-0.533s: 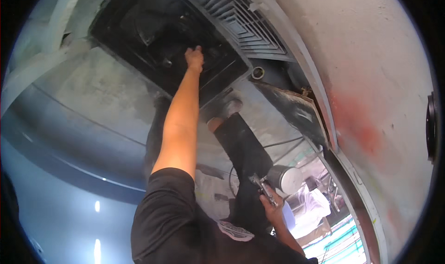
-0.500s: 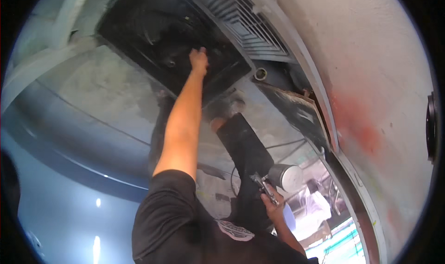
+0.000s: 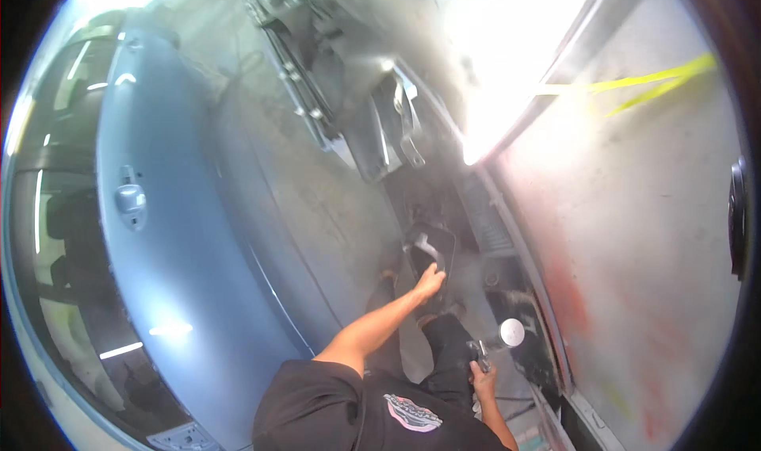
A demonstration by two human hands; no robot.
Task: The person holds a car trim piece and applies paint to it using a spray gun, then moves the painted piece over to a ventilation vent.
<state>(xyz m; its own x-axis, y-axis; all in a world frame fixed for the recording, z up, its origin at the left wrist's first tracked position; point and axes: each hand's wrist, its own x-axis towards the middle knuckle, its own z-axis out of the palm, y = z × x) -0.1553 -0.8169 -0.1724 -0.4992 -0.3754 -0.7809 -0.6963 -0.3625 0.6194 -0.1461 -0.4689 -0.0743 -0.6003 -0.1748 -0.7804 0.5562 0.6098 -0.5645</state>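
Note:
My left hand reaches forward and down, its fingers closed at the near end of a curved grey strip-like piece. Under and around that piece is a dark, round-cornered panel; how the two are joined is too blurred to tell. Down by my right leg, my right hand grips a metal spray gun. The gun's cup has a white round lid and points to the right.
A blue car door with a handle runs along the left. Black and grey car parts stand ahead on the floor. To the right rises a pale wall with red overspray and yellow tape. Haze blurs the middle.
My view has swung up and left, bringing the car door and the stacked parts into sight. My left hand was over a large black panel and now grips the curved piece. The spray gun stays in my right.

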